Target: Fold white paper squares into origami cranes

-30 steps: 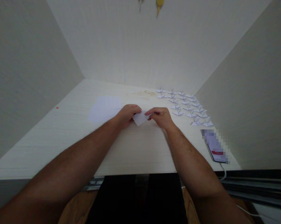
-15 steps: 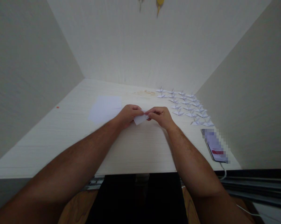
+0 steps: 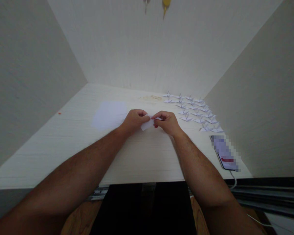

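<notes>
My left hand (image 3: 133, 120) and my right hand (image 3: 167, 122) meet above the middle of the pale wooden desk (image 3: 71, 143). Both pinch a small folded piece of white paper (image 3: 147, 124) between their fingertips, the left at its left end, the right at its right end. Most of the paper is hidden by the fingers. A flat white sheet (image 3: 109, 114) lies on the desk just left of my left hand.
Several small folded paper cranes (image 3: 194, 110) stand in rows at the back right of the desk. A phone (image 3: 224, 152) with a cable lies near the right front corner. Walls close the desk in on the left, back and right.
The visible part of the folded paper has grown smaller as my fingers closed in on it. Both hands have stayed in nearly the same place.
</notes>
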Motion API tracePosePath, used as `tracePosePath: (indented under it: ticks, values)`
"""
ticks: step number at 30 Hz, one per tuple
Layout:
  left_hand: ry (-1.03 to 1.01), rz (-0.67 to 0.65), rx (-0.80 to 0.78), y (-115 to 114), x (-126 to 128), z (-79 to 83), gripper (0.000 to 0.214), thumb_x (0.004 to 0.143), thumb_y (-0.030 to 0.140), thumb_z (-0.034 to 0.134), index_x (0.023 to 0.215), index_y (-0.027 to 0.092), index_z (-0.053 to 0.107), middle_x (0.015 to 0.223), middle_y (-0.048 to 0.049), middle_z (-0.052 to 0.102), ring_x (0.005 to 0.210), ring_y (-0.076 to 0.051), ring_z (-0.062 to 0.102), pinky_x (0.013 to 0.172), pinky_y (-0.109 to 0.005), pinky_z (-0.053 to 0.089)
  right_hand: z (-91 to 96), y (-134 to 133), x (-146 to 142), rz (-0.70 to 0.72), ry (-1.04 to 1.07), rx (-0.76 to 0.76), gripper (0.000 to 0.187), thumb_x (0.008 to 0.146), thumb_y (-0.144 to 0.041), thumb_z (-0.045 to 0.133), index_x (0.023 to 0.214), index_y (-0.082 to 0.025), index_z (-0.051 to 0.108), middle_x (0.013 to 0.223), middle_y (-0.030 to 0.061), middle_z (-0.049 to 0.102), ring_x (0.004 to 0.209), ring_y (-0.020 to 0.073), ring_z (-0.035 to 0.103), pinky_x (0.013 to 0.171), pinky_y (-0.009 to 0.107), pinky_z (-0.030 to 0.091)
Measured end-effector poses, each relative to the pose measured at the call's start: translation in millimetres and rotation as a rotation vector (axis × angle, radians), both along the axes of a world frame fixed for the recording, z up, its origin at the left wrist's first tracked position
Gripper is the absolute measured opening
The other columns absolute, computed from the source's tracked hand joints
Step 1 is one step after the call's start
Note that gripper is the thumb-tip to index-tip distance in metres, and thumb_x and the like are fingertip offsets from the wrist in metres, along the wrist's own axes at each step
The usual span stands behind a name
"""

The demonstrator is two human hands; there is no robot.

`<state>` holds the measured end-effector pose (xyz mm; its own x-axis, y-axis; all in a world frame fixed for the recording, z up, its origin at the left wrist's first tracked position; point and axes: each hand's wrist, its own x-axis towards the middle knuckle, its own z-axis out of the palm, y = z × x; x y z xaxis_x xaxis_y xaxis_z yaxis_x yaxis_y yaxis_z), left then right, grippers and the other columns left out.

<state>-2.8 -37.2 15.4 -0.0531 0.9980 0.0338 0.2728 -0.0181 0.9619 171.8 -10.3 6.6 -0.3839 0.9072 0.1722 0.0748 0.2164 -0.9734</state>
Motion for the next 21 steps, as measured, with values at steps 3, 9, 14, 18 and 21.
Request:
tracePosePath:
  ticks: [3, 9, 14, 18, 21]
  values:
    - [0.083, -0.002, 0.070, -3, 0, 4.1, 0.016, 0.067, 0.032, 0.066, 0.065, 0.016, 0.064, 0.056, 0.0023, 0.059, 0.050, -0.010, 0.050, 0.047, -0.022, 0.036, 1.9, -1, 0, -0.010, 0.036, -0.055, 0.032, 0.066, -0.025, 0.071, 0.096, -0.020, 0.061, 0.060, -0.0063, 0.066, 0.051, 0.0108, 0.063, 0.051, 0.021, 0.051]
    - [0.156, 0.038, 0.122, -3, -1, 6.6, 0.015, 0.068, 0.030, 0.063, 0.065, 0.015, 0.065, 0.056, 0.0024, 0.058, 0.051, -0.010, 0.048, 0.047, -0.021, 0.036, 3.7, 2, 2, -0.038, 0.009, -0.156, 0.024, 0.070, -0.035, 0.075, 0.076, -0.016, 0.062, 0.055, 0.0005, 0.067, 0.048, 0.0112, 0.063, 0.047, 0.021, 0.050]
    - [0.191, 0.045, 0.158, -1, -3, 5.8, 0.014, 0.069, 0.029, 0.062, 0.065, 0.015, 0.065, 0.057, 0.0026, 0.058, 0.052, -0.010, 0.046, 0.048, -0.022, 0.034, 1.8, 5, 7, -0.045, 0.006, -0.206, 0.027, 0.069, -0.035, 0.078, 0.072, -0.016, 0.060, 0.062, 0.0035, 0.071, 0.051, 0.0124, 0.065, 0.048, 0.021, 0.051]
    - [0.218, 0.021, 0.170, 0, -4, 3.6, 0.014, 0.069, 0.028, 0.062, 0.066, 0.015, 0.066, 0.056, 0.0025, 0.058, 0.052, -0.010, 0.047, 0.048, -0.022, 0.035, 3.5, 7, 11, -0.016, -0.039, -0.176, 0.026, 0.070, -0.034, 0.076, 0.071, -0.016, 0.058, 0.060, 0.0024, 0.069, 0.049, 0.0117, 0.063, 0.047, 0.020, 0.047]
    - [0.211, -0.011, 0.161, 1, -5, 1.9, 0.014, 0.069, 0.028, 0.062, 0.066, 0.015, 0.066, 0.056, 0.0026, 0.058, 0.052, -0.010, 0.048, 0.048, -0.021, 0.035, 5.5, 6, 11, 0.017, -0.100, -0.135, 0.021, 0.072, -0.033, 0.073, 0.072, -0.016, 0.060, 0.060, 0.0011, 0.067, 0.051, 0.0111, 0.061, 0.049, 0.021, 0.046]
